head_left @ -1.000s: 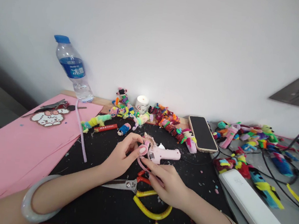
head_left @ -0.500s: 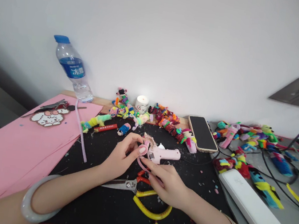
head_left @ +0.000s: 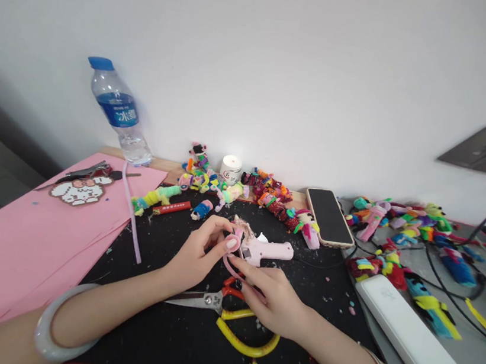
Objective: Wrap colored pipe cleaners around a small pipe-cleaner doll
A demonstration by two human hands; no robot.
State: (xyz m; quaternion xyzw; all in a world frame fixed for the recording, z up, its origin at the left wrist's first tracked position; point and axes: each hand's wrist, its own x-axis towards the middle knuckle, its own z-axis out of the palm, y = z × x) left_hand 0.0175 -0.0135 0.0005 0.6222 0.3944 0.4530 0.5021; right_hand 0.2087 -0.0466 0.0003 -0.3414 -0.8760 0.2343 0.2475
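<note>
My left hand [head_left: 197, 253] is closed, pinching a pink pipe cleaner [head_left: 234, 242] that is wound into a small coil at the fingertips. A loose tail of it curves down toward my right hand [head_left: 275, 296], whose thumb and fingers are closed around that strand. The fingertips of both hands almost meet. Just behind them a pale pink glue gun [head_left: 273, 250] lies on its side, its front partly hidden by my left hand. Scissors [head_left: 209, 301] with red and yellow handles rest open below, partly covered by my right hand.
A black mat [head_left: 135, 317] carries scraps. Colourful pipe-cleaner figures [head_left: 271, 201] line the back, near a white cup [head_left: 231, 169] and a phone [head_left: 329, 217]. Pink sheets [head_left: 25, 237] and a water bottle [head_left: 118, 109] are left; a white power strip [head_left: 418, 348] and cables are right.
</note>
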